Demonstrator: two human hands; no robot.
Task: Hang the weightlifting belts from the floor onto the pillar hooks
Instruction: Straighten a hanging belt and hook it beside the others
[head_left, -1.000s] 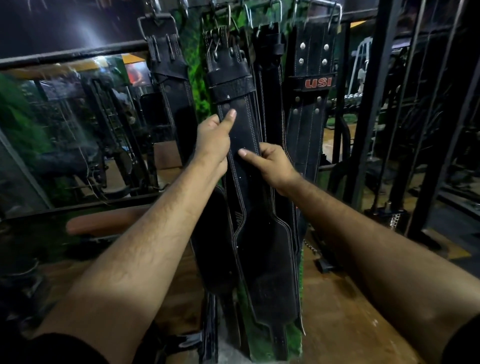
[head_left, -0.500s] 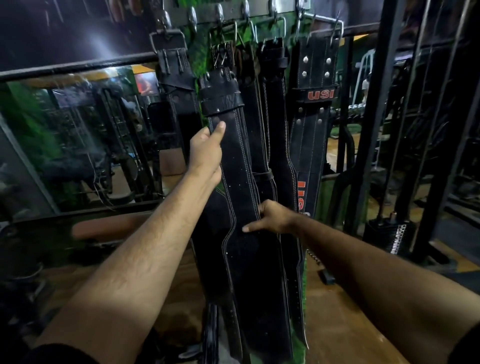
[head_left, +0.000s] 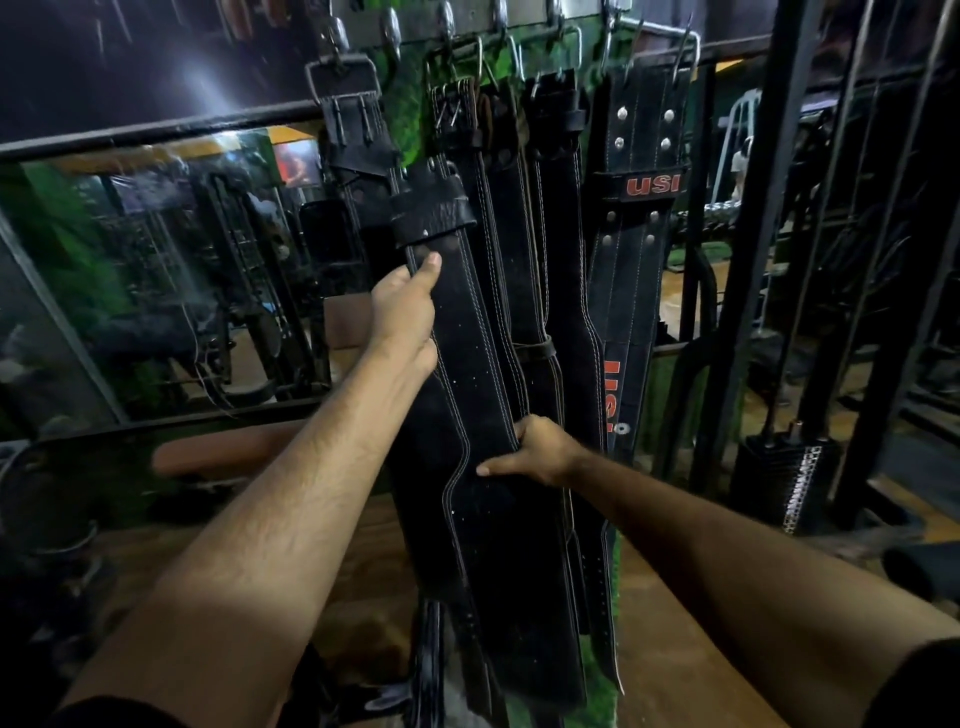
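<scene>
A row of black leather weightlifting belts hangs by metal buckles from the pillar hooks at the top of the frame. The front belt hangs just left of the belt marked USI, and both hands are on it. The left hand grips its left edge just below the keeper loop, thumb laid on the face, fingers wrapped behind. The right hand holds the same belt lower down at its right edge, thumb across the face, fingers hooked round the back. A mirror stands left of the belts
</scene>
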